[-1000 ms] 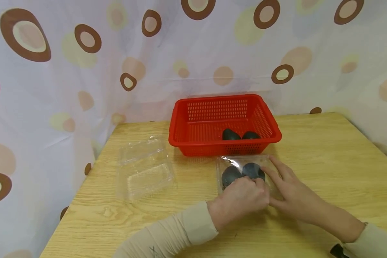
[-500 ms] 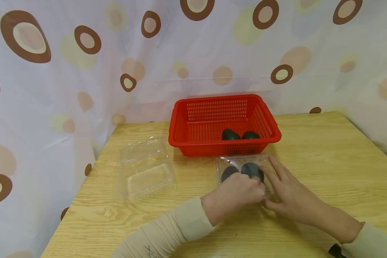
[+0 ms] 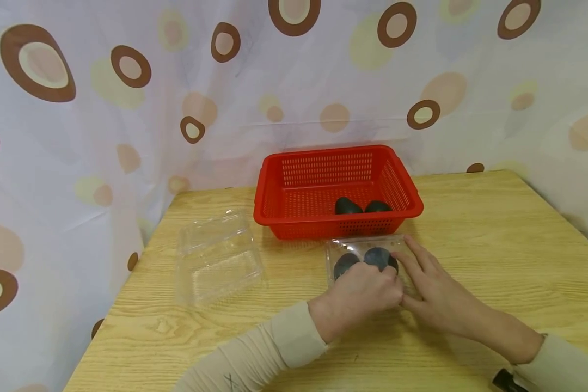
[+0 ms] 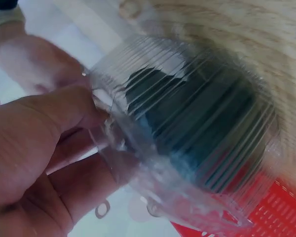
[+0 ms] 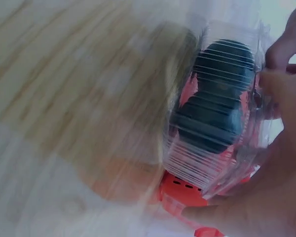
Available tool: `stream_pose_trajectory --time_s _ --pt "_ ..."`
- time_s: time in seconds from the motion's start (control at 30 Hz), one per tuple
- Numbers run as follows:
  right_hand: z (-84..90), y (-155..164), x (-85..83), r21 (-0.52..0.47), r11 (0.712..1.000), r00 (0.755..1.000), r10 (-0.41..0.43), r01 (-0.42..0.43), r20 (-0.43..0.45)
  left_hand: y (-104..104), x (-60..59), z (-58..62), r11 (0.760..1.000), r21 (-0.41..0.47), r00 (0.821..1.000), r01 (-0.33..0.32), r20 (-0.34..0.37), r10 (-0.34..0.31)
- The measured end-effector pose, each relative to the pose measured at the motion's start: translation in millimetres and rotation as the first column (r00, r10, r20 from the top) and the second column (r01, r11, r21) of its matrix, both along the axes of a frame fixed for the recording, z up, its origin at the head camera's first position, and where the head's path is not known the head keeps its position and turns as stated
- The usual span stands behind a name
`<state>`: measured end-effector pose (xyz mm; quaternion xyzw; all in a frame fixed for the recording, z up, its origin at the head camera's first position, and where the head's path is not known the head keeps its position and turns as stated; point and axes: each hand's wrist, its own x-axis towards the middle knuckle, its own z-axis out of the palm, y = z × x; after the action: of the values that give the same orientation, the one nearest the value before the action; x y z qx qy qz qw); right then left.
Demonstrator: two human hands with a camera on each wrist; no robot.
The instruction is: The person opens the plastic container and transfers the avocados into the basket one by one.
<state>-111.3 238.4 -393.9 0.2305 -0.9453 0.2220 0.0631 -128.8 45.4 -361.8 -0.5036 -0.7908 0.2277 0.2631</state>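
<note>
A shut clear plastic container (image 3: 355, 251) with two dark avocados (image 3: 379, 258) inside lies on the wooden table (image 3: 495, 245), just in front of a red basket (image 3: 294, 193). My left hand (image 3: 360, 296) pinches the container's near rim; in the left wrist view its thumb (image 4: 54, 116) and fingers clamp the ribbed plastic (image 4: 187, 133). My right hand (image 3: 433, 288) holds the container's right side, with its fingers over the lid and its thumb at the front edge. The right wrist view shows the container (image 5: 217, 108) against that hand (image 5: 281, 168).
Two more dark avocados (image 3: 349, 207) lie in the red basket. An empty clear container (image 3: 218, 258) sits open at the table's left. A spotted curtain (image 3: 127, 109) hangs behind and to the left, and the table's left edge runs close to it.
Both hands stay on the shut container. My left hand has shifted slightly along its near rim. Nothing else has moved.
</note>
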Motion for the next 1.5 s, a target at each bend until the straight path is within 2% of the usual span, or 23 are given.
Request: stream_pose_trajectory --time_s 0.3,0.47,0.67,0.73,0.83,0.93,1.1,1.23,1.43,1.5 --pt "-3.7 3 -5.8 -0.134 0.991 1.0 -0.011 0.011 0.001 1 -0.2 4.5 0.996 0.084 0.998 -0.02 0.069 0.015" --pt "-5.6 4 -8.8 -0.143 0.99 1.0 0.0 -0.001 -0.009 3 3.2 0.9 0.99 0.129 0.999 -0.049 0.027 0.046" --pt "-6.8 3 -7.9 -0.115 0.993 1.0 -0.023 0.023 0.005 3 5.7 -2.2 0.977 0.149 0.988 -0.155 0.031 0.152" --pt "-6.1 3 -7.0 -0.102 0.994 0.999 -0.032 0.034 0.017 3 6.1 -4.3 0.971 0.163 0.984 -0.177 0.013 0.177" --pt "-3.9 2 -5.9 -0.094 0.994 0.999 -0.043 0.046 0.033 2 6.1 -6.3 0.968 0.182 0.983 -0.175 -0.027 0.183" --pt "-1.6 1 -5.3 -0.103 0.993 0.998 -0.053 0.057 0.043 2 4.9 -6.0 0.974 0.175 0.988 -0.141 -0.042 0.15" --pt "0.8 1 -3.5 -0.134 0.983 0.985 -0.109 0.127 0.131 1 2.6 0.1 0.985 0.13 0.993 -0.111 -0.016 0.114" --pt "1.1 0 -5.8 -0.2 0.968 0.971 -0.107 0.151 0.215 -3 -2.3 8.3 0.983 0.156 0.995 -0.099 -0.007 0.102" --pt "1.3 1 -7.0 -0.285 0.939 0.956 -0.113 0.192 0.27 -15 -10.7 28.8 0.974 0.163 0.983 -0.154 0.125 0.134" --pt "-0.5 2 -6.7 -0.293 0.933 0.953 -0.129 0.211 0.275 -18 -10.9 31.7 0.975 0.161 0.982 -0.15 0.14 0.128"
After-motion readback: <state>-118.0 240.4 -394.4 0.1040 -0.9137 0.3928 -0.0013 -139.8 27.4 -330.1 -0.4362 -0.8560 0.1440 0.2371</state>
